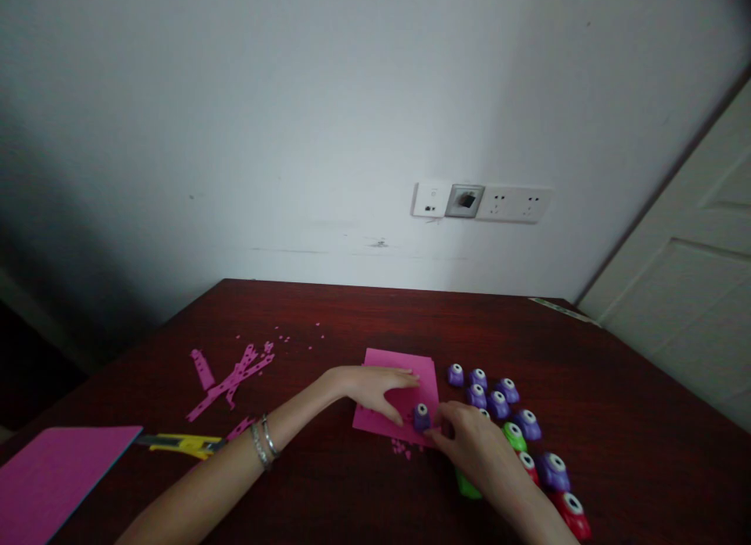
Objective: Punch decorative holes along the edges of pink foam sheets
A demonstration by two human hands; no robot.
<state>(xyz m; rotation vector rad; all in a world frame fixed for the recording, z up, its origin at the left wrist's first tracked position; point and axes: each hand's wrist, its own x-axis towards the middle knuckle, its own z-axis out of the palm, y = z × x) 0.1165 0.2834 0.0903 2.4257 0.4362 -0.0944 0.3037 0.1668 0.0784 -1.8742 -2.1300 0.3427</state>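
Note:
My left hand (375, 389) reaches over a small stack of pink paper (396, 357), thumb and fingers spread, holding nothing. A purple craft punch (421, 417) with a white and dark round top stands upright on the paper, between my two hands. At the paper's right edge is my right hand (475, 439), its thumb near the lower right corner and its index finger bent, with a gap between them. Nothing shows in its grasp; its other fingers are partly hidden. Tiny pink cut-outs (402, 449) lie by the paper's near edge.
Several purple punches (498, 404), a green punch (515, 436) and red punches (572, 516) stand at right. Punched pink strips (235, 381) and a yellow utility knife (188, 446) lie left, near a larger pink sheet (64, 475). A wall with sockets (515, 204) backs the table.

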